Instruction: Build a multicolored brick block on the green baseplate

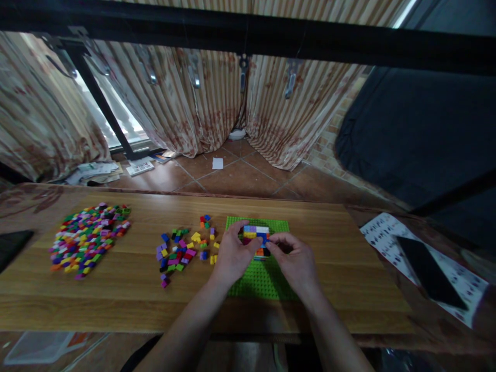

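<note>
On a green studded baseplate (pixel 263 284) stands a low block of joined toy bricks (pixel 256 230) in white, lilac, yellow, blue, orange and black. My left hand (pixel 234 256) curls round its left side, thumb across the top and index finger at the far edge. From the right, my right hand (pixel 296 261) reaches in with thumb and index finger pinched at the block's right edge. Between those fingertips is what looks like a small blue brick (pixel 267 243), partly hidden. The fingers cover some of the block.
Loose bricks (pixel 176 253) lie scattered left of the baseplate, and a large brick pile (pixel 89 237) spreads farther left on the wooden table (pixel 349 289). At right, a dark flat device (pixel 430 271) rests on a printed sheet (pixel 382 227). A black bar (pixel 217 31) crosses above.
</note>
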The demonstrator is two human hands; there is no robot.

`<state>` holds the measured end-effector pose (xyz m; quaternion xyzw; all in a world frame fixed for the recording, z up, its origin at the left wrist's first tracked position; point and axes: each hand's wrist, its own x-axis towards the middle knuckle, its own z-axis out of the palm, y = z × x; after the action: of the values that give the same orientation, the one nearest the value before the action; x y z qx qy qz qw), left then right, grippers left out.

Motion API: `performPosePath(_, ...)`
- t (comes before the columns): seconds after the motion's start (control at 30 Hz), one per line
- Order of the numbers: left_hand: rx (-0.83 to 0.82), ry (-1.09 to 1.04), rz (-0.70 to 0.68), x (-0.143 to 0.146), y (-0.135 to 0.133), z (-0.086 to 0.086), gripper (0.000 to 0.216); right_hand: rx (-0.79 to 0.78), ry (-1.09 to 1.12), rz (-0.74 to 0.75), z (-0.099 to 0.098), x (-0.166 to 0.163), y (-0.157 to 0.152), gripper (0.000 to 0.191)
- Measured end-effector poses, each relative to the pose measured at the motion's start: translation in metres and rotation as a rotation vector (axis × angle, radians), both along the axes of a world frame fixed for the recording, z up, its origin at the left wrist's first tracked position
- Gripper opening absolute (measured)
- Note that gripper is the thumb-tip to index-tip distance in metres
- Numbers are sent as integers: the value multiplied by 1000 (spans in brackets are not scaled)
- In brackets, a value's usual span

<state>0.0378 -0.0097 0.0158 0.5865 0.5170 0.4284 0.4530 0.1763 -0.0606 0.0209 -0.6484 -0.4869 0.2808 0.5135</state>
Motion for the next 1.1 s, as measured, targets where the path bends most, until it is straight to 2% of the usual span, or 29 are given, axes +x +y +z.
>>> performPosePath(0.4,-43,6,16,4,-2,5,45,-55,175,-26,-7,8,8,31)
performPosePath(0.7,-67,-20,-8,7,-2,-4,45,-69,246,-51,-9,1,9,35)
performPosePath(0.93,-65,-8,21,9,-4,1,39,-124,369,-61,-8,-1,8,40)
performPosePath(1.1,-90,-31,22,9,-4,2,40,-136,376,-67,-5,-2,8,41)
